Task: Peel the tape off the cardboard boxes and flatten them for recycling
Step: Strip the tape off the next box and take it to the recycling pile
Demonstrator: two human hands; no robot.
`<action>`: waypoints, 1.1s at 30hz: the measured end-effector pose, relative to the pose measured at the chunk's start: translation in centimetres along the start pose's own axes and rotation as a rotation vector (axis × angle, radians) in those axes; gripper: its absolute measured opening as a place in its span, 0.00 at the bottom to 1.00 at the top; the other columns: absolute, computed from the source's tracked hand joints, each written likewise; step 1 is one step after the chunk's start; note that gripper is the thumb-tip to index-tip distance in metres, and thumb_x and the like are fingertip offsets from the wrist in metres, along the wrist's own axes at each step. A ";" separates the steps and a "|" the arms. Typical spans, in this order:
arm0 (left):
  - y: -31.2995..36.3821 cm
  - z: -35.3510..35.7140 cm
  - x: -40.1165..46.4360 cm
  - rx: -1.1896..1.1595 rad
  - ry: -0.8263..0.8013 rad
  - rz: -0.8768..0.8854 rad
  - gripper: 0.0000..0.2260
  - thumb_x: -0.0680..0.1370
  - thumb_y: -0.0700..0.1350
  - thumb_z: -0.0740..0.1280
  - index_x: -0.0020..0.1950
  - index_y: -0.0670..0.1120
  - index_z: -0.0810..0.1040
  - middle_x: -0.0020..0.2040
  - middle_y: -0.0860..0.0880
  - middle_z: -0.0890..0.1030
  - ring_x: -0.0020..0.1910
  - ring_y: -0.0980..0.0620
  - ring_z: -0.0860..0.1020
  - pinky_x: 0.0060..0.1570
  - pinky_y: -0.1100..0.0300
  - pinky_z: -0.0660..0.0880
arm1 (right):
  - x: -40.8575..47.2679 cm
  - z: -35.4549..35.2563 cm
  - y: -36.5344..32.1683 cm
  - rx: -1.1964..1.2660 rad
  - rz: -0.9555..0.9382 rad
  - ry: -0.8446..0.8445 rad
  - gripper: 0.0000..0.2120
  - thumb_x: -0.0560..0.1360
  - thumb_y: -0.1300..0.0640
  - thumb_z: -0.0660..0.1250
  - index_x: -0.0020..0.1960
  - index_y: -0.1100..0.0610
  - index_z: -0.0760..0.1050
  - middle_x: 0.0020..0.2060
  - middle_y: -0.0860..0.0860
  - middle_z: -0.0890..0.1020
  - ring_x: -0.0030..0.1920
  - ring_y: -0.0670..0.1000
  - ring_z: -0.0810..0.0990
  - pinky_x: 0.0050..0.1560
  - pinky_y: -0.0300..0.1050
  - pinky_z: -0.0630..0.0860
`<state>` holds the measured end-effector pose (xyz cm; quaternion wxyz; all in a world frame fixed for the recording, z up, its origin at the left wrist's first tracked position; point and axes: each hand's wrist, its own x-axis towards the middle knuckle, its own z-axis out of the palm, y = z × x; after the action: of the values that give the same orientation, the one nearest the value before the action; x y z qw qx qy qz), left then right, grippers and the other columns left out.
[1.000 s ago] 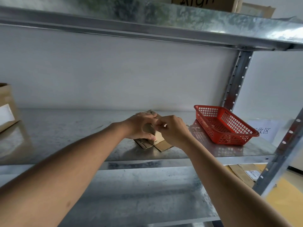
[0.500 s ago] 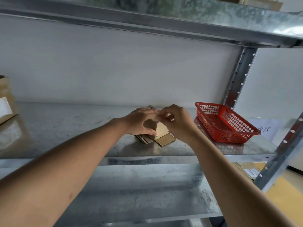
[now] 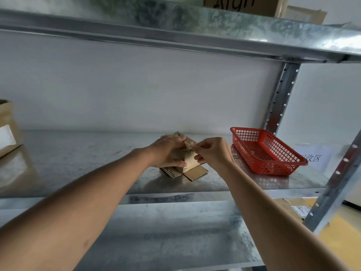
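Left hand [image 3: 168,151] grips a small corrugated box [image 3: 188,163] mid-shelf [image 3: 78,159] — right hand [image 3: 213,153] pinches its tape [image 3: 188,145]. Red mesh basket [image 3: 267,151] near the right edge.

1. Soft, even daylight fills the scene, brightest at the right.
2. The metal shelf [image 3: 78,159] shows dull glare and a faint reflection of the red basket [image 3: 265,151].
3. Shadows are weak.
4. Straight edges bow from wide-angle distortion.
5. The near forearms look soft.

left hand [image 3: 168,151]: fingers curled, gripping | right hand [image 3: 213,153]: fingers pinching
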<state>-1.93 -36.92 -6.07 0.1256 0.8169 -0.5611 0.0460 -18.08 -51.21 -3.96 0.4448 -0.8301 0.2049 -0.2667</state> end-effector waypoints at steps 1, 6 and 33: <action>0.1 -0.1 -0.1 -0.007 0.001 -0.002 0.40 0.69 0.72 0.66 0.79 0.58 0.68 0.82 0.48 0.61 0.82 0.46 0.57 0.80 0.49 0.53 | 0.1 0.1 0.2 -0.050 -0.033 0.025 0.08 0.73 0.53 0.79 0.49 0.56 0.86 0.30 0.50 0.86 0.35 0.51 0.87 0.46 0.55 0.86; 0.4 -0.3 -0.3 -0.012 -0.027 0.008 0.35 0.71 0.69 0.66 0.78 0.60 0.69 0.83 0.48 0.59 0.83 0.49 0.54 0.79 0.52 0.50 | 0.7 -0.3 0.2 -0.288 -0.155 0.189 0.19 0.69 0.44 0.81 0.55 0.52 0.86 0.44 0.49 0.86 0.45 0.51 0.84 0.47 0.46 0.77; 2.8 -0.1 -0.3 -0.111 0.085 -0.171 0.32 0.77 0.61 0.72 0.79 0.60 0.67 0.81 0.54 0.64 0.80 0.50 0.59 0.79 0.49 0.55 | 1.0 -1.4 -2.4 -0.180 -0.294 0.131 0.05 0.79 0.55 0.71 0.51 0.48 0.84 0.42 0.45 0.87 0.41 0.43 0.84 0.42 0.40 0.78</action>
<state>-4.68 -37.56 -5.57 0.1977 0.8510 -0.4850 0.0387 -17.90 -51.38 -0.99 0.3105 -0.8684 0.1330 -0.3629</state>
